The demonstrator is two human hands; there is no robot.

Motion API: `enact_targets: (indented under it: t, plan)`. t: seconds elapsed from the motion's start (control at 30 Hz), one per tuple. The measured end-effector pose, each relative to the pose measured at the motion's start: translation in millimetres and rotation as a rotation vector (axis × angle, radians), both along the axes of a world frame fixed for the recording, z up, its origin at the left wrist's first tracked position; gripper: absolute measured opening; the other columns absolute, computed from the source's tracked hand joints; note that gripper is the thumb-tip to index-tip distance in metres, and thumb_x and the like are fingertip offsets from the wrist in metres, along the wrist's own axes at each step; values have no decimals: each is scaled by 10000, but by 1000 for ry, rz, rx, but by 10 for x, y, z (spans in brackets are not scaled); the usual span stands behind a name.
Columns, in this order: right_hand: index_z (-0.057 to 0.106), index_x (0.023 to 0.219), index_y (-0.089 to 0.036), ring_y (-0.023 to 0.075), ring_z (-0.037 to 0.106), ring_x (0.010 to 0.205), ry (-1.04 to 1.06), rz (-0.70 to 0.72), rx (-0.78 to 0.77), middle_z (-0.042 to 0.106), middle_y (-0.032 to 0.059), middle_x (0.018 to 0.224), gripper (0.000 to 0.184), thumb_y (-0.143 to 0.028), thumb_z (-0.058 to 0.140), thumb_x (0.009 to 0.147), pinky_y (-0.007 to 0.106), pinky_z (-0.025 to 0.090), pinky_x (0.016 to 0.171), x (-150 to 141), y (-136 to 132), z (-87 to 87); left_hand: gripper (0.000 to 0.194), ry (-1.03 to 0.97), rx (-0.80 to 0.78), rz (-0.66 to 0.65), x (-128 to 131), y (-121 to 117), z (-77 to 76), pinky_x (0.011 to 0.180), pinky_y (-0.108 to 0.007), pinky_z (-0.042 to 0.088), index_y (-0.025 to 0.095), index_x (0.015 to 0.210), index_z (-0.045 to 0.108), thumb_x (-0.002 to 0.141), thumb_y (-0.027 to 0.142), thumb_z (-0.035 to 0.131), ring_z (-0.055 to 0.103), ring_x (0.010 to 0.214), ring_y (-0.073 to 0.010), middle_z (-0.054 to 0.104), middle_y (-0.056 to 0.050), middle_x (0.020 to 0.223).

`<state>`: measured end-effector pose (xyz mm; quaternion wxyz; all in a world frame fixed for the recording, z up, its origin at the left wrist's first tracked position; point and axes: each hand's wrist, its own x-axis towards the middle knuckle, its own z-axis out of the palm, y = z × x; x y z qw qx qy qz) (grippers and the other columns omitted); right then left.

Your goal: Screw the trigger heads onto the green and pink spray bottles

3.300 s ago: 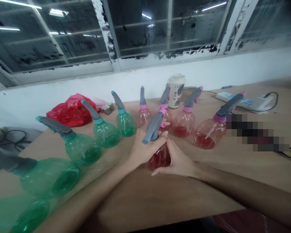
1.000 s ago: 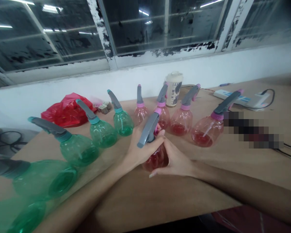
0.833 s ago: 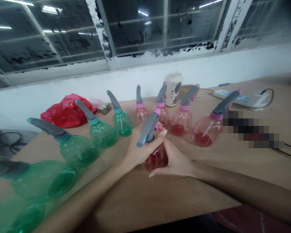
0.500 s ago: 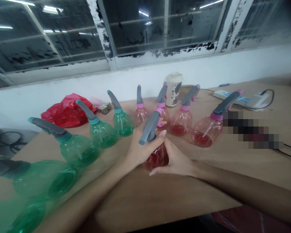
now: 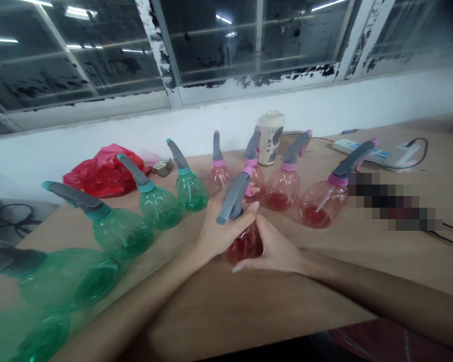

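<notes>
A pink spray bottle (image 5: 241, 246) with a grey and pink spray head stands upright on the table in front of me, red liquid inside. My left hand (image 5: 221, 223) is wrapped round its neck and upper body, thumb across the front. From the right, my right hand (image 5: 277, 246) grips the lower body, its thumb low at the front. The fingers behind the bottle are mostly hidden. Just beyond it stand several other pink spray bottles, one of them a pink bottle (image 5: 281, 188) to the right. A green spray bottle (image 5: 192, 191) is left of my left hand.
More green spray bottles, such as this one (image 5: 121, 234), run down the table's left side. At the back are a red plastic bag (image 5: 105, 173), a paper cup (image 5: 271, 138) and a power strip (image 5: 381, 153). A blurred-out patch with cables lies at right.
</notes>
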<state>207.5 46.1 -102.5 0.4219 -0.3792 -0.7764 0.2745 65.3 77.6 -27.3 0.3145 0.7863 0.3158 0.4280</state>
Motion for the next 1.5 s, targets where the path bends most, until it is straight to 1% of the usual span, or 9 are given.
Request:
enact_targets:
  t: [0.23, 0.4, 0.53, 0.73, 1.0, 1.1, 1.23, 1.37, 1.5]
  plan:
    - [196, 1425, -247, 335, 340, 1318, 3, -7, 12, 369, 126, 1421, 1077, -529, 783, 567, 543, 320, 1063, -2, -14, 7, 265, 18, -11, 2, 6, -2, 19, 741, -309, 524, 209, 1062, 566, 805, 272, 575, 632, 710, -135, 678, -40, 1001]
    - [164, 1439, -245, 332, 344, 1318, -28, -33, 14, 363, 130, 1427, 1111, -538, 781, 563, 543, 323, 1064, -20, -27, 8, 114, 47, 4, 49, 6, 4, 36, 665, -292, 521, 193, 858, 575, 784, 278, 591, 621, 659, -136, 654, -3, 785]
    - [189, 1428, -228, 323, 368, 1307, -23, -33, 22, 406, 142, 1392, 1088, -528, 783, 567, 530, 335, 1063, -50, -39, 69, 128, 89, 34, 67, -17, 18, 33, 619, -289, 508, 195, 772, 554, 795, 317, 585, 587, 611, -135, 610, 12, 688]
    - [197, 1420, -255, 305, 373, 1308, -28, -48, 16, 395, 115, 1413, 1054, -540, 768, 581, 516, 325, 1075, -73, -101, 146, 285, 26, -38, 57, -20, -8, 8, 772, -348, 520, 202, 1039, 597, 815, 377, 597, 645, 823, -190, 676, -50, 914]
    - [390, 1287, -209, 304, 477, 1195, -59, -192, -38, 511, 123, 1276, 833, -597, 710, 623, 518, 403, 994, -24, -334, 188, 485, 65, -7, -1, 21, -145, 29, 900, -426, 476, 219, 1214, 526, 781, 407, 639, 641, 887, -230, 675, -38, 862]
    - [447, 1242, -209, 309, 501, 1154, -87, -255, -78, 538, 121, 1213, 786, -603, 712, 616, 532, 421, 963, 86, -481, 176, 623, 118, -33, -62, -1, -243, 36, 919, -489, 455, 242, 1299, 432, 747, 405, 671, 615, 994, -274, 645, -82, 1085]
    - [424, 1262, -220, 304, 495, 1171, -83, -324, -71, 524, 116, 1245, 754, -554, 715, 651, 534, 411, 983, 347, -756, 168, 779, 228, -83, -124, -111, -380, -102, 1065, -536, 304, 260, 1394, 268, 749, 421, 675, 394, 1300, -298, 403, -122, 1425]
    - [382, 1298, -238, 316, 489, 1201, -84, -416, -60, 511, 108, 1294, 729, -492, 703, 696, 536, 402, 1004, 731, -1046, 90, 701, 406, -123, -19, -314, -537, -320, 1055, -531, 329, 257, 1376, 307, 784, 471, 615, 411, 1291, -300, 397, -127, 1430]
    - [359, 1311, -219, 351, 504, 1189, -126, -585, -81, 537, 121, 1282, 764, -504, 699, 690, 526, 423, 982, 1144, -1244, -35, 592, 613, 8, 125, -524, -744, -383, 1047, -568, 313, 268, 1286, 442, 753, 434, 638, 467, 1235, -332, 507, -104, 1341]
